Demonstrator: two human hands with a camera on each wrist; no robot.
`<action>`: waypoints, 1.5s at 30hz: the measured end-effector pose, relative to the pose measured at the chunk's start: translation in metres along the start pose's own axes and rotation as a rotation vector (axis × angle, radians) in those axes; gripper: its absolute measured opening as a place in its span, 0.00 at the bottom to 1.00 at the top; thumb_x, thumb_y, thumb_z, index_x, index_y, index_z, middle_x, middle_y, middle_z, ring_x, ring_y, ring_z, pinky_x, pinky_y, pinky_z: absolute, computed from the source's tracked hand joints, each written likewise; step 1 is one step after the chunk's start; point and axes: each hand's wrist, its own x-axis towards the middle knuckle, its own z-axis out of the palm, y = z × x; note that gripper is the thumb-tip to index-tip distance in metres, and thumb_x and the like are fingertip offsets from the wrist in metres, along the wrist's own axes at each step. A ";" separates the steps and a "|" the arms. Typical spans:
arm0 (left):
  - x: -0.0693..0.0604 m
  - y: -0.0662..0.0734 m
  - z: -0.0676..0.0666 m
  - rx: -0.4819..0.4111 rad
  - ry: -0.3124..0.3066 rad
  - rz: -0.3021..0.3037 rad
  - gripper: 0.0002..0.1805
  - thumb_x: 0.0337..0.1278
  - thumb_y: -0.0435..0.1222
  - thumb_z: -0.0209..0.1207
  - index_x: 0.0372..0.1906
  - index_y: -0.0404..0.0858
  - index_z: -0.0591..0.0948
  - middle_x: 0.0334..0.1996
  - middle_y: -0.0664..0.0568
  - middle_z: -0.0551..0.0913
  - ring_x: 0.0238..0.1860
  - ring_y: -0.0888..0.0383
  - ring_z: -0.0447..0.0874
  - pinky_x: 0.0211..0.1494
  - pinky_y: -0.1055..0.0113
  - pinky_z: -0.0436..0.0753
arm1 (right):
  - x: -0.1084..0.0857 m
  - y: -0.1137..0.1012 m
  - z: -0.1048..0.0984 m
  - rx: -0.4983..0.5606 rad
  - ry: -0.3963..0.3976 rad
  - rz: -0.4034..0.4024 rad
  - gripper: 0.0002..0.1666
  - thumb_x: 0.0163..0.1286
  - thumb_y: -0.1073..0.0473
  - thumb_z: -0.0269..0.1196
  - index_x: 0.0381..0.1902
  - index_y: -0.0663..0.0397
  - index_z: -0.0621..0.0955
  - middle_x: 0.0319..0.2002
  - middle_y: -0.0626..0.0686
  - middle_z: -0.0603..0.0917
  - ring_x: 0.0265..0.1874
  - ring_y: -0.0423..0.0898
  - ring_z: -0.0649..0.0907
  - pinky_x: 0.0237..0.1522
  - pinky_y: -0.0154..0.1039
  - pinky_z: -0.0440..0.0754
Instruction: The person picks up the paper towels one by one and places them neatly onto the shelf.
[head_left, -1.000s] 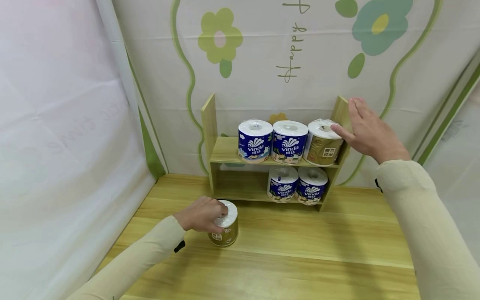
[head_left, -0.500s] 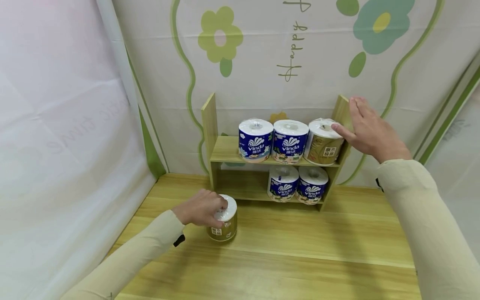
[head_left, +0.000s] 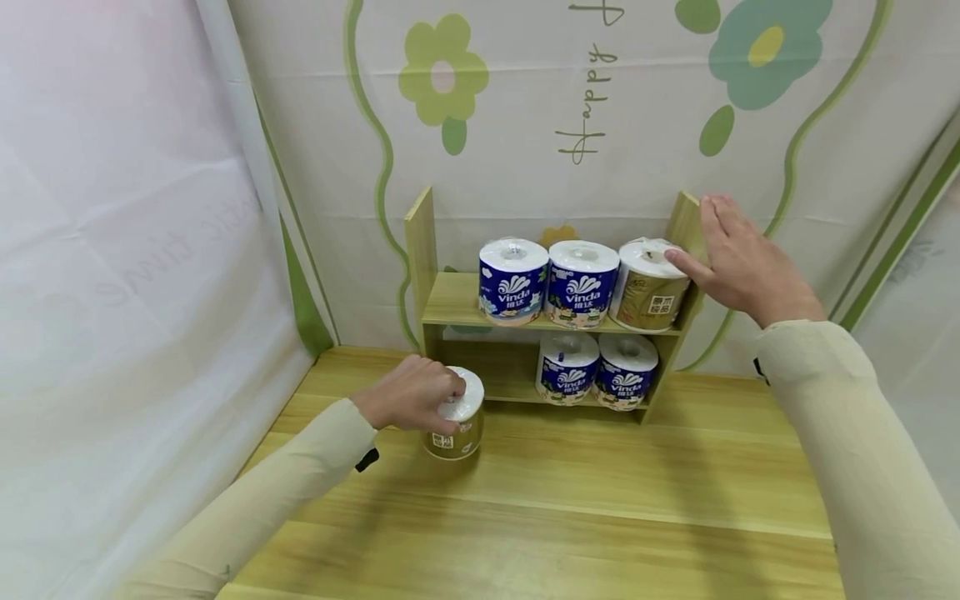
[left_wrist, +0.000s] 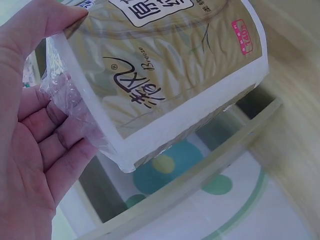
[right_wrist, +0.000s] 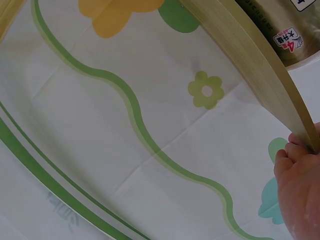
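Observation:
My left hand holds a gold-wrapped toilet roll by its top, the thumb on the outside and the fingertips hidden at the core. In the left wrist view the thumb presses the clear wrap of this toilet roll. It is in front of the lower left of a small wooden shelf; whether its base touches the table is unclear. My right hand holds the shelf's right side panel, fingers outside and thumb inside, above another gold toilet roll. The right wrist view shows the fingers against that panel.
Two blue toilet rolls stand beside the gold one on the upper shelf board. Two more blue rolls stand at the right of the lower board. A printed cloth hangs behind the shelf, which stands on a wooden table.
My left hand has moved forward with the gold toilet roll, towards the shelf's lower left. The right hand has stayed at the side panel.

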 end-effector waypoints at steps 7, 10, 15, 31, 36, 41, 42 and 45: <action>0.016 0.002 -0.014 0.041 0.040 0.046 0.21 0.45 0.52 0.73 0.22 0.50 0.72 0.19 0.65 0.64 0.20 0.67 0.56 0.21 0.72 0.51 | -0.001 0.003 0.000 -0.007 0.001 0.007 0.58 0.83 0.29 0.40 0.83 0.68 0.33 0.84 0.70 0.32 0.85 0.69 0.38 0.85 0.66 0.39; 0.023 0.004 -0.018 0.048 0.044 0.053 0.21 0.46 0.53 0.73 0.22 0.50 0.72 0.19 0.64 0.65 0.20 0.66 0.56 0.20 0.71 0.51 | -0.002 0.004 0.001 -0.009 0.005 0.008 0.58 0.83 0.29 0.40 0.83 0.68 0.33 0.84 0.71 0.32 0.85 0.69 0.39 0.85 0.67 0.40; 0.033 0.007 -0.022 0.065 0.062 0.048 0.21 0.47 0.53 0.73 0.22 0.51 0.73 0.18 0.64 0.68 0.20 0.66 0.59 0.20 0.71 0.53 | -0.002 0.003 0.002 -0.002 0.016 -0.003 0.58 0.83 0.29 0.40 0.84 0.68 0.34 0.84 0.70 0.32 0.85 0.68 0.38 0.85 0.65 0.38; 0.060 0.013 -0.019 0.124 0.111 0.003 0.16 0.50 0.52 0.72 0.29 0.49 0.79 0.25 0.61 0.79 0.23 0.63 0.68 0.21 0.70 0.59 | 0.000 0.002 0.001 -0.015 0.016 -0.004 0.58 0.83 0.29 0.40 0.84 0.68 0.33 0.84 0.70 0.32 0.85 0.67 0.36 0.86 0.63 0.37; 0.065 0.015 -0.010 0.140 0.122 -0.010 0.16 0.49 0.53 0.73 0.32 0.49 0.82 0.29 0.60 0.84 0.23 0.63 0.71 0.19 0.69 0.63 | 0.000 0.001 0.002 -0.008 0.019 -0.005 0.58 0.83 0.29 0.40 0.84 0.67 0.34 0.84 0.70 0.33 0.85 0.67 0.37 0.86 0.64 0.37; 0.068 0.014 0.005 0.154 0.172 -0.020 0.16 0.51 0.52 0.72 0.36 0.46 0.85 0.33 0.58 0.89 0.26 0.62 0.76 0.21 0.66 0.74 | -0.001 0.001 0.001 -0.011 0.019 -0.004 0.58 0.83 0.29 0.40 0.84 0.67 0.34 0.85 0.69 0.33 0.85 0.67 0.37 0.86 0.63 0.38; 0.069 0.014 0.009 0.160 0.188 -0.023 0.16 0.51 0.52 0.72 0.37 0.46 0.85 0.34 0.57 0.89 0.26 0.62 0.78 0.21 0.65 0.76 | -0.001 0.001 0.001 -0.012 0.016 -0.003 0.58 0.83 0.29 0.40 0.84 0.67 0.33 0.85 0.69 0.32 0.85 0.67 0.37 0.86 0.63 0.38; 0.069 0.013 0.023 0.187 0.240 -0.026 0.16 0.51 0.51 0.71 0.38 0.45 0.86 0.35 0.57 0.90 0.27 0.61 0.81 0.23 0.62 0.80 | -0.001 0.001 0.001 -0.015 0.012 -0.003 0.58 0.83 0.29 0.40 0.84 0.67 0.33 0.85 0.69 0.32 0.85 0.67 0.36 0.86 0.63 0.37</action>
